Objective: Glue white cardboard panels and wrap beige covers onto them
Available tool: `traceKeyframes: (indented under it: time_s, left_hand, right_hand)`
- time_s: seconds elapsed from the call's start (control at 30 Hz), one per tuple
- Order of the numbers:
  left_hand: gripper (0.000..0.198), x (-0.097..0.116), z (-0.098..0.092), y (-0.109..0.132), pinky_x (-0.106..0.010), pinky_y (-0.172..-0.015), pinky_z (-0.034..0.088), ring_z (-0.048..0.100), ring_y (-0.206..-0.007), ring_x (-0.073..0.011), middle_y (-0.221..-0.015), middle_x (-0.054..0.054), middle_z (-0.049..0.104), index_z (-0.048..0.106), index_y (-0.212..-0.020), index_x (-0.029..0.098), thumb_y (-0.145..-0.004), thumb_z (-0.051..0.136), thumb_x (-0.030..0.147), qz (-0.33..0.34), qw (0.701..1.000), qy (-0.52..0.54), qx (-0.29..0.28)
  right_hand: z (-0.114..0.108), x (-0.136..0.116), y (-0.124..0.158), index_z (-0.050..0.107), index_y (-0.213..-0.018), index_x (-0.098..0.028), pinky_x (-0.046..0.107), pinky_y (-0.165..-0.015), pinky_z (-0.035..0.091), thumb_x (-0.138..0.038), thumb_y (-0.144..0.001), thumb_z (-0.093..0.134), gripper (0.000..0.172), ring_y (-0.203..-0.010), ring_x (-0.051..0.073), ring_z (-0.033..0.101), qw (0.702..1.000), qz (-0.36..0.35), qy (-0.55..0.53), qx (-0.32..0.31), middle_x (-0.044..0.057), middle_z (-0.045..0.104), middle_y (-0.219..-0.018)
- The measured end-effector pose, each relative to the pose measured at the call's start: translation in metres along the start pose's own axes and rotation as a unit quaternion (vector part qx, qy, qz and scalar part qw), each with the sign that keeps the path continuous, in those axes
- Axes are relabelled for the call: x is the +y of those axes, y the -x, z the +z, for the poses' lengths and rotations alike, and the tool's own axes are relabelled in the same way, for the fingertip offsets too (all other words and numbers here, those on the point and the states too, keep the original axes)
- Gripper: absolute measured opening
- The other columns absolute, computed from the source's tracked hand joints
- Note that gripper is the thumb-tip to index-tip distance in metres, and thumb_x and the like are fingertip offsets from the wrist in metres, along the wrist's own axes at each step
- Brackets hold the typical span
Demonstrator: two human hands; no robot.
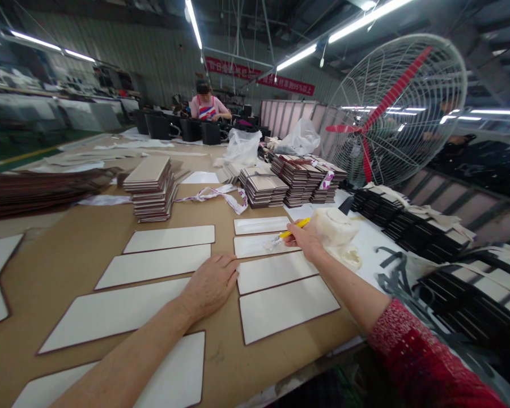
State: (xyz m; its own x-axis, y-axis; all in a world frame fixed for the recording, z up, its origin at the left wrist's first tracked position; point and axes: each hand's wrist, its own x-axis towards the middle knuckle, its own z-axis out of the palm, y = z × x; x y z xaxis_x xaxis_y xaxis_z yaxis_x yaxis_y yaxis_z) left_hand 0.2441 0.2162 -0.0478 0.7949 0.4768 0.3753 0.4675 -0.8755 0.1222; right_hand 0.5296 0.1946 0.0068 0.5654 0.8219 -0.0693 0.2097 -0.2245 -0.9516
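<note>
My right hand [305,240] grips a brush [296,226] by its yellow handle. The brush's pale bristles lie on a white rectangular panel [250,247] with a dark edge, which has a shiny wet look. Flat on the table, my left hand [209,284] has its fingers stretched out, with the tips at the left edge of the right-hand column of panels. Two larger panels, an upper one [276,272] and a lower one [287,306], lie nearer to me. Left of them, a second column includes a long panel [119,311] partly under my left arm.
Beside my right hand stands a whitish, plastic-covered container [334,226]. Stacks of panels [151,190] and tied bundles [263,188] line the back. Dark bundles [412,218] sit at right, below a large caged fan [397,107]. A person [206,105] works beyond the table.
</note>
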Motion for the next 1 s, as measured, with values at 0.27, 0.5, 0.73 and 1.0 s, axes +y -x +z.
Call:
traceKeyframes:
  time_s: [0.27, 0.5, 0.73, 1.0]
  left_hand:
    - [0.031, -0.002, 0.002, -0.001, -0.046, -0.099, 0.047, 0.057, -0.111, -0.0265, -0.121, -0.013, 0.064, 0.063, -0.118, 0.014, -0.098, 0.042, 0.024, 0.003, 1.0, -0.004, -0.004]
    - [0.029, 0.0, 0.002, -0.001, -0.044, -0.098, 0.046, 0.058, -0.109, -0.026, -0.12, -0.012, 0.064, 0.064, -0.116, 0.014, -0.097, 0.043, 0.022, 0.0, 1.0, -0.012, -0.005]
    - [0.026, 0.009, -0.024, 0.002, -0.051, -0.099, 0.041, 0.056, -0.11, -0.0288, -0.118, -0.011, 0.064, 0.064, -0.112, 0.019, -0.094, 0.046, 0.018, 0.008, 1.0, -0.016, 0.01]
    - [0.025, 0.013, -0.03, 0.015, -0.033, -0.069, 0.046, 0.057, -0.079, -0.0197, -0.086, -0.005, 0.06, 0.067, -0.098, 0.022, -0.099, 0.042, 0.022, 0.125, 0.988, 0.026, -0.088]
  right_hand:
    - [-0.042, -0.004, -0.003, 0.066, -0.08, -0.013, 0.025, -0.054, 0.055, -0.032, -0.092, 0.065, 0.023, -0.051, 0.012, 0.064, 0.992, -0.02, 0.104, 0.07, -0.003, 0.065, -0.058]
    - [-0.057, -0.01, 0.002, 0.066, -0.064, -0.015, 0.024, -0.062, 0.055, -0.022, -0.081, 0.065, 0.018, -0.05, 0.017, 0.066, 0.987, -0.049, 0.104, 0.117, -0.001, 0.057, -0.041]
    - [-0.031, -0.018, 0.037, 0.059, -0.087, -0.017, 0.025, -0.06, 0.061, -0.024, -0.086, 0.057, 0.007, -0.06, 0.015, 0.07, 0.996, -0.033, -0.072, 0.048, 0.001, 0.071, -0.07]
    - [0.015, -0.007, 0.078, 0.056, -0.08, -0.017, 0.026, -0.054, 0.062, -0.022, -0.081, 0.065, 0.011, -0.054, 0.015, 0.068, 0.979, 0.04, -0.187, -0.065, 0.003, 0.07, -0.066]
